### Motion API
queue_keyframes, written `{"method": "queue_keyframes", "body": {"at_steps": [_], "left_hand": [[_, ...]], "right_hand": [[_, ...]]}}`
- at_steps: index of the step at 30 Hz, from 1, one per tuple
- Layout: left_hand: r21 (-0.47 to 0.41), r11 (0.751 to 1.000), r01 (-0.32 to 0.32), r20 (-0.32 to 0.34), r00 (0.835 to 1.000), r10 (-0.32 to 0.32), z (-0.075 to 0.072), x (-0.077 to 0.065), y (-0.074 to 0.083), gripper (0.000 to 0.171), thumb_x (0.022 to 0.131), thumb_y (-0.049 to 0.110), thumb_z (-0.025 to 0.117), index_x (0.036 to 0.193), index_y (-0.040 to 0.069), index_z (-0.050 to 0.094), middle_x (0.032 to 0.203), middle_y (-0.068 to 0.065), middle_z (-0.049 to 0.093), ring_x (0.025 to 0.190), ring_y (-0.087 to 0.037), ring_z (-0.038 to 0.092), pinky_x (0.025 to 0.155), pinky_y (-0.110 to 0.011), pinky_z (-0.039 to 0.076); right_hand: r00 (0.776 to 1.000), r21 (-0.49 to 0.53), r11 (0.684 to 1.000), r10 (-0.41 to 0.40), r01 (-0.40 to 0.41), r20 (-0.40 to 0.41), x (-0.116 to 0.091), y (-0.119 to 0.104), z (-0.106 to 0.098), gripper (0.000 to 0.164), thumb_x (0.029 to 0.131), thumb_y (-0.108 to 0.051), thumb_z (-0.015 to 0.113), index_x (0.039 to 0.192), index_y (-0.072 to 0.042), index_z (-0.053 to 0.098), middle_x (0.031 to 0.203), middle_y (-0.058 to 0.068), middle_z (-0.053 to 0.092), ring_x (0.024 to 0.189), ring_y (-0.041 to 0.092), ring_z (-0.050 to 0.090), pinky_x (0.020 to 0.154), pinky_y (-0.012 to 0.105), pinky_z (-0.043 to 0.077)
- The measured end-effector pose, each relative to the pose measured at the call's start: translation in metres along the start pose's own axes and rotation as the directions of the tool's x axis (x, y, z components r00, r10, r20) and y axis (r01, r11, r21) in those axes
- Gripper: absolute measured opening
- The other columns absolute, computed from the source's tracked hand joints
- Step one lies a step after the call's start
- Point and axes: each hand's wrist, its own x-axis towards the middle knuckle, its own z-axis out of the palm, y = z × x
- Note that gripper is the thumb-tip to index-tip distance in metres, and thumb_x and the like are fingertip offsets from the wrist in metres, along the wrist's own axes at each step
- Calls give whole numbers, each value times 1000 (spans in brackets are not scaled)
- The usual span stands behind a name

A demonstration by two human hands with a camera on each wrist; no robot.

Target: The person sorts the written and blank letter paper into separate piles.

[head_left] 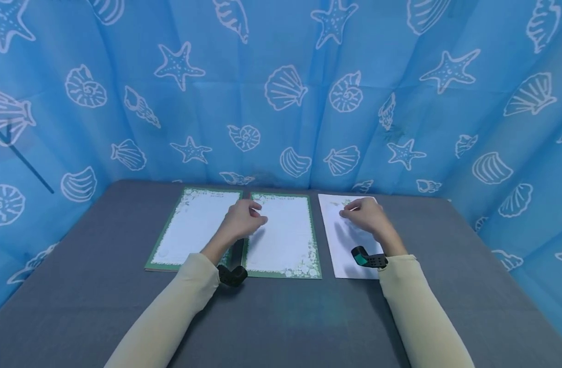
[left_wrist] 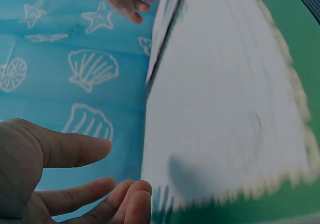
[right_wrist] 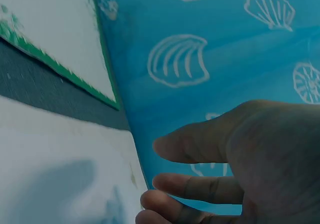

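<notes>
Three white sheets lie side by side on the grey table. The left sheet and the middle sheet have green borders with pale floral patterns. The right sheet is mostly white, with a small green print near its top. Above the gap between the left and middle sheets hovers my left hand, thumb apart from loosely bent fingers. My right hand hangs over the right sheet, covering part of it. In the right wrist view, nothing lies between that hand's thumb and fingers. Both hands cast shadows on paper.
The grey table extends in front of the sheets and to both sides. Behind it hangs a blue curtain with white shells and starfish, close to the sheets' far edges. Dark bands sit on both wrists.
</notes>
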Motion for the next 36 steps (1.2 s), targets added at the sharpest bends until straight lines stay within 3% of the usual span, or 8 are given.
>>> {"method": "queue_keyframes", "body": {"at_steps": [5,11,18,22,25,32,33,36], "left_hand": [[31,999,-10,-16,1000,10,-10,0,-13,46,98,22,66,138,1,60,109,-10,67,91,-25,66,76,-41,53],[45,999,17,-53,999,-14,-16,2,-18,45,97,22,67,137,1,60,112,-11,67,98,-27,66,82,-44,53],[95,995,34,-62,998,-28,-13,2,-23,47,95,22,70,136,0,61,102,-8,64,86,-23,62,77,-41,50],[130,991,23,-46,999,-17,-12,2,-24,51,95,23,71,137,-2,59,106,-9,63,86,-22,60,79,-41,49],[146,989,16,-16,1000,-14,-12,2,-24,50,95,22,71,137,-3,60,109,-13,63,84,-23,56,78,-41,47],[173,985,11,22,1000,-15,-8,1,-26,55,94,23,72,139,-6,57,132,-22,59,116,-34,59,97,-51,49],[176,984,8,20,1000,-12,-8,1,-26,55,94,23,72,138,-6,57,131,-21,60,116,-34,59,97,-51,49],[164,986,2,25,1000,-6,-7,1,-26,31,94,22,71,113,-3,69,89,-11,63,76,-22,57,72,-39,51]], "right_hand": [[996,1,996,-90,90,27,0,-12,16,42,98,-26,64,125,5,65,122,25,64,107,35,62,87,48,51],[979,20,981,-192,191,63,-1,-21,31,39,98,-25,65,124,4,67,112,21,69,100,33,65,81,46,52],[972,22,975,-222,221,73,-2,-22,43,37,95,-22,68,122,4,67,110,21,68,92,30,65,74,41,53],[969,-11,973,-229,231,91,-3,-23,48,41,93,-22,72,123,6,67,108,19,68,92,30,64,75,42,53],[965,-29,969,-239,243,103,-4,-24,51,44,92,-21,74,124,9,66,97,15,66,84,26,62,69,38,51],[953,-40,959,-275,281,124,-4,-27,56,24,90,-18,74,103,3,71,64,1,48,59,16,46,55,30,37],[953,-42,958,-278,285,123,-4,-27,56,20,90,-18,74,97,1,71,63,0,46,58,15,45,54,30,36],[949,-49,954,-290,297,121,-5,-28,57,17,92,-18,72,86,-3,68,60,-1,44,56,15,43,53,30,35]]}}
